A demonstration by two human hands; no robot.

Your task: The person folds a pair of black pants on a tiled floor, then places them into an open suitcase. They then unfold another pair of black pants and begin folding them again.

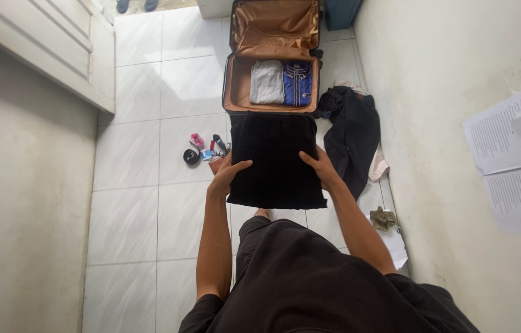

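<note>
Person stands over an open suitcase (271,92) on the floor, holding a folded black cloth (274,159) flat betw. both hands: left hand (228,174) closed on its left edge w/ thumb on top, right hand (320,168) closed on the right edge. Cloth hangs in the air just in front of the case, not yet inside.

Done so far, I'd say: a grey folded piece (266,81) and a blue shirt (298,82) lie side by side in the case. Left: the black cloth, prob. the dark jacket (353,132) heaped beside the case, and small toiletries (205,148) on the tiles.

White tile floor (137,185), narrow room, plain walls, papers (513,160) on the right wall, white cabinet (57,43) at left.
</note>
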